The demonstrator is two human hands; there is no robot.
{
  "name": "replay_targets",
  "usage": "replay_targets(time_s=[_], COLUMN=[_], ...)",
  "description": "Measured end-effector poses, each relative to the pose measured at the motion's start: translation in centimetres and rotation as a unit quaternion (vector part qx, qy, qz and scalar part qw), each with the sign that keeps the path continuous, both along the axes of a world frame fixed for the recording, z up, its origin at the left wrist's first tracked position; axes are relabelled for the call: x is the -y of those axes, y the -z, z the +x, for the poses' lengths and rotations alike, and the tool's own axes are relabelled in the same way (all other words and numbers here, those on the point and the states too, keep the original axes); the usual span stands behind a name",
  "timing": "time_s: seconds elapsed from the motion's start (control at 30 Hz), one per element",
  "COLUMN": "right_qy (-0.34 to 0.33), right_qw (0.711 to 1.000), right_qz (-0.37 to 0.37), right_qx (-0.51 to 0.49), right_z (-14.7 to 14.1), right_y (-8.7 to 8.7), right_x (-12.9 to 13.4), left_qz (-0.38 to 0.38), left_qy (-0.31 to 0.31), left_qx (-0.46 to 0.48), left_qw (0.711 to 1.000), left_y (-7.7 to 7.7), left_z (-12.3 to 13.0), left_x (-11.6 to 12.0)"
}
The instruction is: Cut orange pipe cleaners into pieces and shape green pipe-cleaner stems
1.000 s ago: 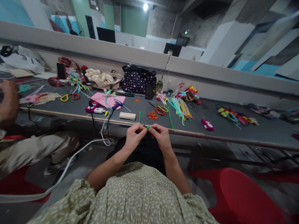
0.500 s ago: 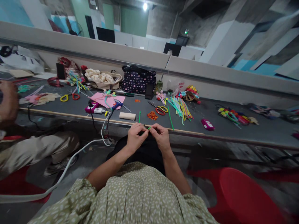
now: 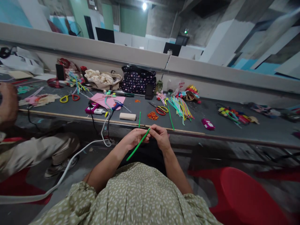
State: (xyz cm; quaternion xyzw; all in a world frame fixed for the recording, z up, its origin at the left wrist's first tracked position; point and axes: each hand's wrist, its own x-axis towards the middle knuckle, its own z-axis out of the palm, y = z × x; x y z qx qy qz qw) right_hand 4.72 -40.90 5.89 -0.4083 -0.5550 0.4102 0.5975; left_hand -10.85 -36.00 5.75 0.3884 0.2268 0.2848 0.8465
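Observation:
A green pipe cleaner (image 3: 137, 146) slants down to the left from between my hands, in front of the table edge. My right hand (image 3: 160, 136) pinches its upper end. My left hand (image 3: 136, 138) is closed around the same stem close to that end, its fingertips near those of my right hand. Two more green pieces lie on the table, a short one (image 3: 140, 119) and a longer one (image 3: 171, 118). Between them are an orange coiled bundle (image 3: 152, 116) and scissors with red and yellow handles (image 3: 161, 110).
A cream roll (image 3: 127, 116), a glue gun (image 3: 117, 105) and pink paper (image 3: 100, 99) lie left of centre. Colourful pipe cleaners (image 3: 180, 107) and a magenta box (image 3: 208, 124) are to the right. Another person's arm (image 3: 8, 104) shows at far left, a red stool (image 3: 248, 197) at lower right.
The green pipe cleaner now shows at length, pointing down to the left; before, only a small bit showed between my fingertips. My left hand has turned and shifted slightly left and down.

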Motion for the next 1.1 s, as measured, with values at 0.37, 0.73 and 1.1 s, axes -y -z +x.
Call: replay_targets(time_s=[0.37, 0.73, 1.1], right_qy=[-0.020, -0.026, -0.002], right_qw=[0.999, 1.000, 0.999], right_qz=[-0.010, 0.008, 0.046], right_qx=[-0.025, -0.005, 0.015], right_z=[0.03, 0.10, 0.12], right_y=[0.11, -0.29, -0.27], right_x=[0.00, 0.26, 0.23], left_qz=[-0.132, -0.130, -0.108], left_qy=[0.078, 0.088, -0.007], left_qx=[0.075, 0.092, 0.043], left_qw=[0.985, 0.983, 0.993], left_y=[0.28, 0.30, -0.18], left_z=[-0.46, -0.53, 0.17], left_x=[0.10, 0.05, 0.50])
